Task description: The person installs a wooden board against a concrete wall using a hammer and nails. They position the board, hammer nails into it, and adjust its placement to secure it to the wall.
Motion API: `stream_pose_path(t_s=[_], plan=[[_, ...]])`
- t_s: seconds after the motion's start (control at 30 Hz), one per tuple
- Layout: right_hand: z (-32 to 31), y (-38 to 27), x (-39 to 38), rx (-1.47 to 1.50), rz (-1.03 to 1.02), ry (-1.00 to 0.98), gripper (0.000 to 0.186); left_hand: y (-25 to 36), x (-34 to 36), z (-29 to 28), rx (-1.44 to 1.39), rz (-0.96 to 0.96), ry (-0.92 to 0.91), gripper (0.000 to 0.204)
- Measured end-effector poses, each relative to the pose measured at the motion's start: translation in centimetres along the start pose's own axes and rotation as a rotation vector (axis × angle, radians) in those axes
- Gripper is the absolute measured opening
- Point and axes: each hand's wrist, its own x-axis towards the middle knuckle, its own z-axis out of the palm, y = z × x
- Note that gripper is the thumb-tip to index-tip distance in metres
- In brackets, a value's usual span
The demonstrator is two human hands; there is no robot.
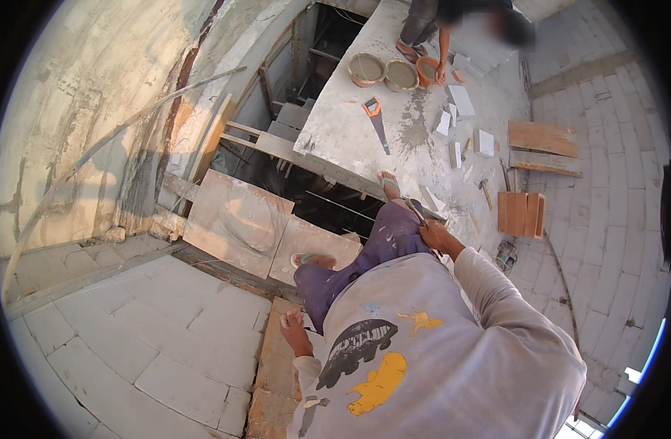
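My left hand (296,331) rests with its fingers spread on the edge of a wooden plank (275,366) beside my hip and holds nothing. My right hand (435,235) lies on my right knee, over the purple trousers (383,245). It is closed around a thin dark stick (414,211) that points up towards my sandalled right foot (389,184). That foot stands on the edge of a concrete slab (350,124). My left foot (313,260) stands on a flat board (240,219) laid across a dark opening.
Another person crouches at the slab's far end with a hand by three round pans (394,73). On the slab lie an orange-handled hand saw (376,121), white block offcuts (461,99) and a hammer (486,193). Wooden planks (542,137) and stacked wood pieces (521,214) sit on the right. White block paving (152,344) lies lower left.
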Motion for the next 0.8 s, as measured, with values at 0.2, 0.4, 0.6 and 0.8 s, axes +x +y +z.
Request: stream_pose_path(t_s=[0.2, 0.4, 0.6, 0.8], plan=[[-4.8, 4.4, 9.2, 0.042, 0.031, -0.025, 0.043, -2.3, 2.7, 8.2, 0.059, 0.042, -0.036, 0.02], [-8.0, 10.7, 24.4, -0.108, -0.274, -0.098, 0.037, 1.9, 7.7, 16.6, 0.22, -0.105, 0.14, 0.022], [-12.7, 15.2, 35.4, 0.262, -0.137, 0.096, 0.031, 7.7, 9.6, 33.8, 0.728, -0.038, -0.131, 0.032], [-20.5, 18.9, 35.3, 0.299, 0.039, 0.079, 0.027, 22.1, 8.5, 55.0, 0.672, 0.087, -0.287, 0.041]])
